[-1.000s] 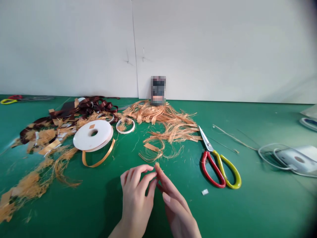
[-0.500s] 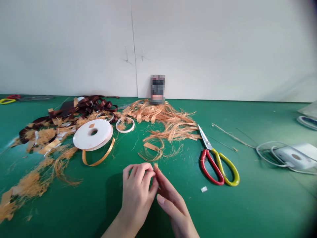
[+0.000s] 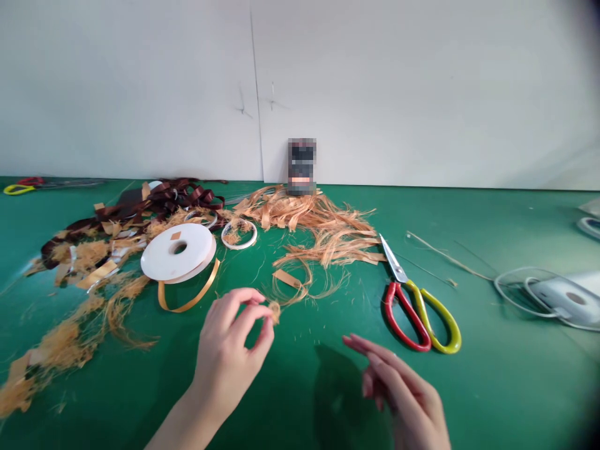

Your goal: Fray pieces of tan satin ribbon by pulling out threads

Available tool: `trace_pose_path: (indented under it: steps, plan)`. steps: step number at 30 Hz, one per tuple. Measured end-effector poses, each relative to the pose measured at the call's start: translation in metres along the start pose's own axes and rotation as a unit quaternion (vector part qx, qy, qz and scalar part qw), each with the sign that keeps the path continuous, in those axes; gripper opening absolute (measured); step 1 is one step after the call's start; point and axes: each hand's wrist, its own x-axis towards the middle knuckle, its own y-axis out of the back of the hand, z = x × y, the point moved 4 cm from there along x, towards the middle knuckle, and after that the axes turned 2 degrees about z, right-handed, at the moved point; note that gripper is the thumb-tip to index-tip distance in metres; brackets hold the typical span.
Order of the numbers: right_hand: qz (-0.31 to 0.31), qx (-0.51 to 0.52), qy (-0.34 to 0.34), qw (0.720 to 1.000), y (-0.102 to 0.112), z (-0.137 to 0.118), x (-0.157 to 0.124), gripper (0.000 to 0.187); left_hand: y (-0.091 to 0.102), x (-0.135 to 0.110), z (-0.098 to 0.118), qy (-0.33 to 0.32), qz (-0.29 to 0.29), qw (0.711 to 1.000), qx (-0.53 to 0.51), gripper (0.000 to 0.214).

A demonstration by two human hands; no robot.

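My left hand (image 3: 234,350) pinches a small frayed tuft of tan ribbon fibre (image 3: 275,311) between thumb and fingertips, just above the table. Off to the right, my right hand (image 3: 403,394) has its index finger stretched out with the thumb along it, the other fingers partly curled; I see nothing in it. Beyond my hands lie loose tan ribbon strands (image 3: 323,234) with a short cut strip (image 3: 287,279). Scissors (image 3: 398,275) with one red and one yellow handle rest blades slightly apart, just past my right hand.
A white ribbon reel (image 3: 162,253) with a gold tail lies left, near a tape roll (image 3: 239,245). Brown ribbon (image 3: 187,197) and frayed scraps (image 3: 63,340) spread leftward. A pixelated upright object (image 3: 302,165) leans on the wall. A white corded device (image 3: 567,297) sits right.
My hands have parted. The left moved left with the tuft between its fingertips, while the right drew away to the right and nearer to me.
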Motion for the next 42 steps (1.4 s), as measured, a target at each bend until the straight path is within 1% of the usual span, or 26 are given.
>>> trace_pose_path:
  steps: [1, 3, 4, 5, 6, 8, 10, 12, 14, 16, 17, 19, 20, 21, 23, 26, 28, 30, 31, 32, 33, 34, 36, 37, 39, 42]
  plan:
    - [0.045, -0.018, 0.028, 0.998, 0.011, -0.002, 0.005, 0.035, -0.002, -0.002, 0.005, -0.016, -0.066, 0.997, -0.043, 0.010]
    - [0.110, -0.074, 0.064, 0.989, 0.032, -0.004, 0.014, 0.037, -0.008, -0.009, 0.016, -0.061, -0.207, 0.968, -0.128, 0.014]
    - [0.130, -0.107, 0.074, 0.983, 0.039, -0.005, 0.018, 0.039, -0.009, -0.011, 0.019, -0.081, -0.254, 0.951, -0.156, 0.018]
    - [0.143, -0.140, 0.081, 0.977, 0.045, -0.005, 0.021, 0.041, -0.010, -0.012, 0.019, -0.091, -0.274, 0.942, -0.169, 0.022]
    - [0.153, -0.168, 0.085, 0.970, 0.048, -0.005, 0.024, 0.043, -0.011, -0.009, 0.015, -0.091, -0.270, 0.944, -0.167, 0.026]
    - [0.154, -0.216, 0.095, 0.959, 0.045, -0.005, 0.025, 0.046, -0.014, 0.002, 0.001, -0.069, -0.218, 0.965, -0.126, 0.029]
    - [0.133, -0.265, 0.113, 0.948, 0.030, -0.003, 0.022, 0.047, -0.025, 0.018, -0.016, -0.056, -0.181, 0.981, -0.048, 0.027]
    - [0.102, -0.324, 0.159, 0.927, 0.005, -0.003, 0.015, 0.043, -0.040, 0.033, -0.029, -0.064, -0.164, 0.984, 0.003, 0.021]
    - [0.045, -0.374, 0.245, 0.893, -0.025, -0.004, 0.007, 0.039, -0.058, 0.044, -0.035, -0.081, -0.175, 0.981, 0.011, 0.016]
    - [0.008, -0.406, 0.308, 0.860, -0.051, -0.002, 0.000, 0.041, -0.074, 0.050, -0.038, -0.086, -0.188, 0.978, 0.013, 0.017]
    - [-0.009, -0.422, 0.330, 0.844, -0.060, -0.001, -0.001, 0.036, -0.081, 0.051, -0.038, -0.090, -0.201, 0.975, 0.015, 0.015]
    - [-0.048, -0.453, 0.353, 0.817, -0.073, 0.003, -0.001, 0.013, -0.090, 0.051, -0.040, -0.095, -0.222, 0.970, 0.023, 0.005]
    - [-0.067, -0.463, 0.358, 0.808, -0.076, 0.004, 0.001, 0.007, -0.092, 0.050, -0.041, -0.095, -0.229, 0.968, 0.028, 0.004]
    - [-0.082, -0.468, 0.359, 0.803, -0.076, 0.005, 0.003, 0.014, -0.092, 0.048, -0.042, -0.095, -0.231, 0.968, 0.032, 0.007]
    - [-0.095, -0.465, 0.350, 0.807, -0.070, 0.002, 0.008, 0.021, -0.088, 0.047, -0.045, -0.095, -0.225, 0.969, 0.040, 0.011]
    - [-0.112, -0.446, 0.302, 0.835, -0.052, -0.008, 0.021, 0.021, -0.077, 0.046, -0.051, -0.086, -0.210, 0.972, 0.060, 0.016]
    - [-0.126, -0.431, 0.284, 0.847, -0.036, -0.019, 0.031, 0.020, -0.071, 0.047, -0.055, -0.072, -0.200, 0.974, 0.082, 0.017]
    - [-0.134, -0.441, 0.287, 0.840, -0.019, -0.030, 0.042, 0.022, -0.069, 0.048, -0.058, -0.057, -0.190, 0.975, 0.098, 0.016]
    - [-0.121, -0.455, 0.285, 0.835, -0.008, -0.036, 0.048, 0.022, -0.068, 0.049, -0.058, -0.051, -0.185, 0.976, 0.100, 0.014]
    - [-0.088, -0.467, 0.278, 0.834, 0.004, -0.041, 0.055, 0.020, -0.068, 0.049, -0.058, -0.047, -0.179, 0.978, 0.095, 0.011]
    - [-0.031, -0.482, 0.251, 0.839, 0.019, -0.046, 0.063, 0.021, -0.068, 0.049, -0.057, -0.046, -0.171, 0.980, 0.085, 0.008]
    - [0.056, -0.497, 0.224, 0.836, 0.036, -0.051, 0.069, 0.024, -0.068, 0.049, -0.054, -0.048, -0.162, 0.983, 0.072, 0.006]
    - [0.150, -0.537, 0.196, 0.806, 0.059, -0.059, 0.077, 0.033, -0.068, 0.048, -0.045, -0.064, -0.146, 0.987, 0.036, 0.010]
    - [0.173, -0.554, 0.193, 0.791, 0.067, -0.062, 0.080, 0.039, -0.067, 0.047, -0.037, -0.079, -0.144, 0.986, 0.013, 0.012]
    - [0.197, -0.579, 0.184, 0.769, 0.077, -0.064, 0.085, 0.052, -0.068, 0.044, -0.018, -0.117, -0.155, 0.980, -0.044, 0.014]
    - [0.192, -0.600, 0.167, 0.758, 0.082, -0.061, 0.092, 0.060, -0.074, 0.036, 0.011, -0.158, -0.180, 0.966, -0.100, 0.018]
